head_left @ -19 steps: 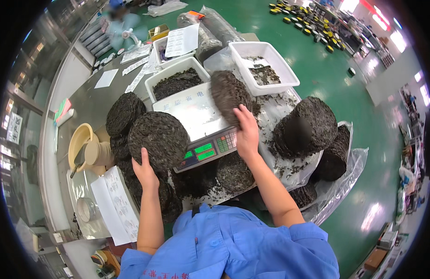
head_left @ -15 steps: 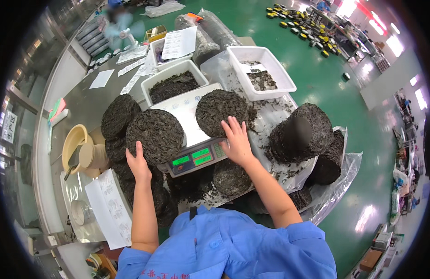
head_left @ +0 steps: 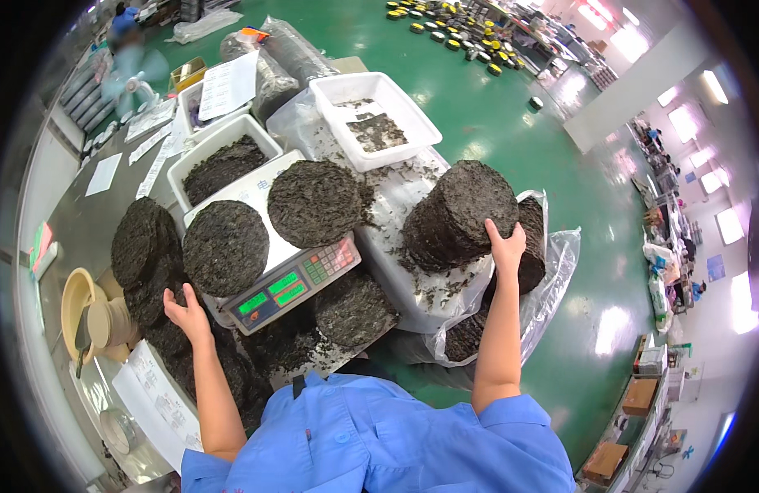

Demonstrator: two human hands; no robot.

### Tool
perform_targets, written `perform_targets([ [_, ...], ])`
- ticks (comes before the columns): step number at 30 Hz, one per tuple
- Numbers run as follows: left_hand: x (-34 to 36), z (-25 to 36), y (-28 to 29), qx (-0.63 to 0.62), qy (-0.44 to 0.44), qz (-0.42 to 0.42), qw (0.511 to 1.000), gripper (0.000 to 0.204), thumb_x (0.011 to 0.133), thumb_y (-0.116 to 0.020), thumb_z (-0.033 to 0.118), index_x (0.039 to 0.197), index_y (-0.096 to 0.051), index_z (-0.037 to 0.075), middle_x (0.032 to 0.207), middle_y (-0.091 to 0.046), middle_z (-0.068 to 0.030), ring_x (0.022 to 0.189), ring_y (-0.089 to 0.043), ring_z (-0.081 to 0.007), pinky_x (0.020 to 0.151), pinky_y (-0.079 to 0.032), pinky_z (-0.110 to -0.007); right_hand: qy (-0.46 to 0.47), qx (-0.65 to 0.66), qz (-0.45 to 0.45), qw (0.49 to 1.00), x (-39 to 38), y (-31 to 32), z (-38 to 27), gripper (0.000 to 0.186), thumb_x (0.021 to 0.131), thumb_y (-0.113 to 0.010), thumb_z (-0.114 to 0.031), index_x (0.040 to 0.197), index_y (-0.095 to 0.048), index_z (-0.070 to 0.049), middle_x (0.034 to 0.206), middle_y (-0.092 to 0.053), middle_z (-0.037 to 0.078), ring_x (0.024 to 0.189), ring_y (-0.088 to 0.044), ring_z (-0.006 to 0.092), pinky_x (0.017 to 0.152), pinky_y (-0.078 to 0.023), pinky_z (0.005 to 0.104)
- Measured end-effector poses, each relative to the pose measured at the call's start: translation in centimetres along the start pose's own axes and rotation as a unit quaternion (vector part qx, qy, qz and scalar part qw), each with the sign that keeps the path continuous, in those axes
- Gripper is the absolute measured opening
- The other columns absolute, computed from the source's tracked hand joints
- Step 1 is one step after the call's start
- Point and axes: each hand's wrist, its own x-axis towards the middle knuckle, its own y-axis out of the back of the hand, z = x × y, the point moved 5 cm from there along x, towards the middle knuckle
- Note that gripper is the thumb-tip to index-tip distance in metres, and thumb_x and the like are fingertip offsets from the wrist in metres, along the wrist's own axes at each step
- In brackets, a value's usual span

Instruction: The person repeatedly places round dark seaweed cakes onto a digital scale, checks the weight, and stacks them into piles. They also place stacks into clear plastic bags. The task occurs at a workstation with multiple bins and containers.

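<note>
Two dark, round cakes of pressed dried leaf lie side by side on a digital scale [head_left: 301, 283] with green displays: a left cake [head_left: 226, 249] and a right cake [head_left: 314, 204]. My left hand [head_left: 188, 314], fingers apart and holding nothing, is near the left cake's lower edge, beside a pile of similar cakes [head_left: 145, 246]. On the right, my right hand [head_left: 506, 246] touches the rim of a tilted stack of cakes [head_left: 462, 214]. Its thumb is at the top cake's edge and its fingers are spread; the underside of the grip is hidden.
Behind the scale are a white bin of dark flakes [head_left: 223, 168] and a larger white bin [head_left: 375, 123]. More cakes sit in a clear plastic bag [head_left: 552, 287] at right. A cream basin [head_left: 80, 316] and papers [head_left: 154, 394] are at left. Another person [head_left: 133, 74] is far left.
My right hand has left the right cake on the scale and reached the stack at right. My left hand has come off the left cake, down and left. The view has turned right.
</note>
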Motion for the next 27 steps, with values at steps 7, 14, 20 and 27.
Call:
perform_targets([
  [7,-9.0,10.7,2.5,-0.078,-0.219,-0.007,0.973,0.057,0.098,-0.060,0.021,0.143,-0.034,-0.001,0.145,-0.035,-0.0175,0.136,-0.034,-0.0311,0.113,-0.026,-0.048,0.038,0.066,0.131,0.989,-1.9,1.2,-4.6,0.079,0.076,-0.084,-0.025,0.133,-0.043,0.010,0.130,-0.052,0.025,0.122,-0.051,0.0357,0.107,-0.038,0.0415],
  [14,-18.8,16.7,-0.7,-0.423,-0.057,-0.407,0.808,0.048,0.094,-0.067,0.018,0.135,-0.047,0.005,0.131,-0.055,-0.0100,0.119,-0.056,-0.0221,0.106,-0.042,-0.037,0.291,0.398,0.025,0.870,-13.5,4.2,-17.0,0.020,0.085,-0.068,-0.003,0.104,-0.061,-0.002,0.120,-0.066,0.015,0.113,-0.063,0.0277,0.103,-0.041,0.0359],
  [20,-20.6,16.9,-2.5,-0.559,0.203,-0.442,0.672,0.037,0.099,-0.059,0.012,0.132,-0.045,0.008,0.126,-0.061,-0.0069,0.112,-0.062,-0.0197,0.088,-0.054,-0.034,0.622,0.142,-0.057,0.768,-23.8,4.4,-22.5,0.017,0.083,-0.064,-0.010,0.099,-0.068,-0.014,0.129,-0.065,0.008,0.127,-0.057,0.0253,0.115,-0.032,0.0454],
  [27,-6.2,13.5,3.4,-0.326,-0.206,-0.083,0.919,0.029,0.095,-0.057,0.000,0.123,-0.062,0.006,0.129,-0.062,-0.0110,0.117,-0.060,-0.0228,0.102,-0.045,-0.038,0.464,0.198,-0.098,0.858,-24.0,2.3,-18.7,0.041,0.081,-0.072,-0.004,0.119,-0.058,-0.006,0.133,-0.056,0.015,0.126,-0.051,0.0349,0.110,-0.037,0.0523],
])
